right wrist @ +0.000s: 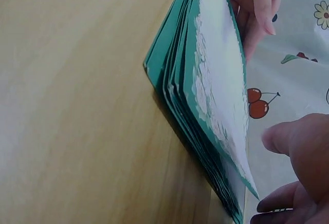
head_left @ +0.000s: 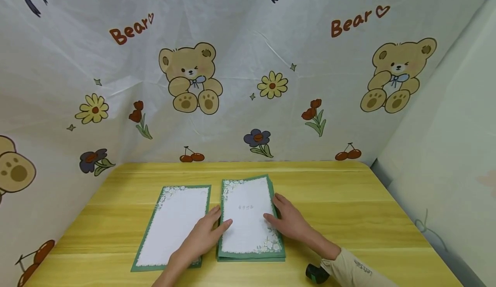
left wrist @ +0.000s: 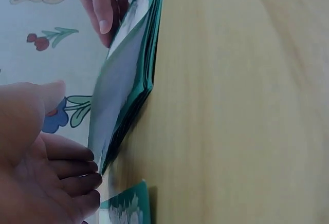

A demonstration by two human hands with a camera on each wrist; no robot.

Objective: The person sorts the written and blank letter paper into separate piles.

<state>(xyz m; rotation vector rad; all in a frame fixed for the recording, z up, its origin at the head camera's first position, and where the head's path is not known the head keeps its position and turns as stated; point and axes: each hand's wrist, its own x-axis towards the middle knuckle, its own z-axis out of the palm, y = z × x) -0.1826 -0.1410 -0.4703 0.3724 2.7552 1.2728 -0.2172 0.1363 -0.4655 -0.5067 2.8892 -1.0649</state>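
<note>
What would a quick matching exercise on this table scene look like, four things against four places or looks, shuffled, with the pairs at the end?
Things:
1. Stack of green-edged sheets
2. Separate sheet
3. Sleeve
4. Tabletop

Places or looks:
A. Left of the stack in the head view
B. Yellowish, with wood grain
C. Between the left hand and the right hand
D. Beige, with dark lettering

Right pairs: 1-C, 2-A, 3-D, 4-B.
</note>
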